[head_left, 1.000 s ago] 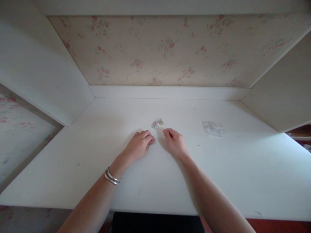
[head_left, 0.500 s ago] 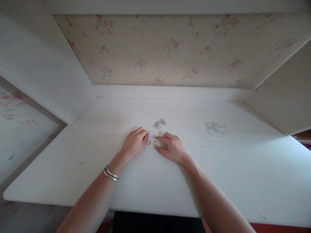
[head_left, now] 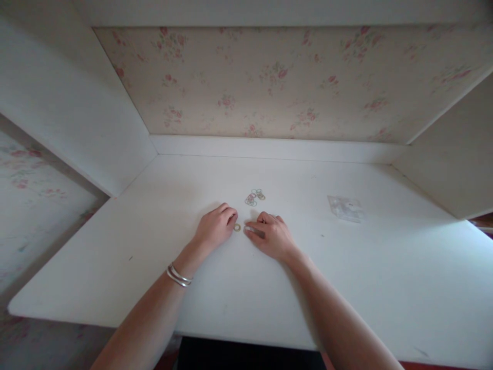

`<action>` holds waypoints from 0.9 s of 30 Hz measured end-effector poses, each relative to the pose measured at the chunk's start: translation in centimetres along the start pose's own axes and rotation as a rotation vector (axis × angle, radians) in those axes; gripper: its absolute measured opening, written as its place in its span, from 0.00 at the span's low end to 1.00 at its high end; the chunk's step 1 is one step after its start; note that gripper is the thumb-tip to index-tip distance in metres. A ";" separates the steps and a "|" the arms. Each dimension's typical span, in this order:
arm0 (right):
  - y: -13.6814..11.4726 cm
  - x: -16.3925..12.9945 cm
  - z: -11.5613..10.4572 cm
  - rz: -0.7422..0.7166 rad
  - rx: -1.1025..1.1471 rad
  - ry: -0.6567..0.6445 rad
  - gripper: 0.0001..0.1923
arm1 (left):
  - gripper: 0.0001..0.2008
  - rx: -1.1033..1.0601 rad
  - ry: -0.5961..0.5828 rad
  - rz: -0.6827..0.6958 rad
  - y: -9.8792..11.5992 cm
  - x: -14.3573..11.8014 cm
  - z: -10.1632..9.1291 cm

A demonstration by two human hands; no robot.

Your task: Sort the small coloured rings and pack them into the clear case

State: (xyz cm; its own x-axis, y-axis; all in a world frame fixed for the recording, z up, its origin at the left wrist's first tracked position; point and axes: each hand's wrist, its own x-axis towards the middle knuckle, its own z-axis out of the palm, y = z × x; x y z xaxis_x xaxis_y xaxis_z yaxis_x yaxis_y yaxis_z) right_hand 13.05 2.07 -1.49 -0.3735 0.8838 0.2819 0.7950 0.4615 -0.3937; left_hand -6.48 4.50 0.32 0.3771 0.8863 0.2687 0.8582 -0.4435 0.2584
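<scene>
1 small pale ring [head_left: 245,228] is pinched between thumb and forefinger of the right hand [head_left: 274,239], low over the white desk [head_left: 246,293]. Just beside it, 1 yellow ring [head_left: 237,230] lies at the left hand [head_left: 214,226]; whether those curled fingers grasp anything, I cannot tell. Beyond sits a loose cluster of rings [head_left: 251,202]; farther right, 1 clear plastic bag [head_left: 345,208]. 2 silver bangles [head_left: 179,280] circle the left wrist.
</scene>
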 end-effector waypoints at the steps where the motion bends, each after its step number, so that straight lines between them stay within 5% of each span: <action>1: 0.0 0.0 0.0 0.002 0.006 0.006 0.14 | 0.10 0.000 -0.002 -0.004 0.0 0.0 0.0; 27: 0.1 0.0 -0.2 0.017 0.034 0.015 0.14 | 0.10 0.006 -0.035 0.003 0.0 -0.2 -0.2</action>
State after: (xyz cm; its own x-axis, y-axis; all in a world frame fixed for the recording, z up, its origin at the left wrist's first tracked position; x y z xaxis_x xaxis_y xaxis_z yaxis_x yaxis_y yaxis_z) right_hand 13.26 2.10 -1.36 -0.3521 0.8906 0.2879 0.7846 0.4486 -0.4280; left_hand -6.61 4.33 0.44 0.3918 0.8889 0.2372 0.8590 -0.4458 0.2518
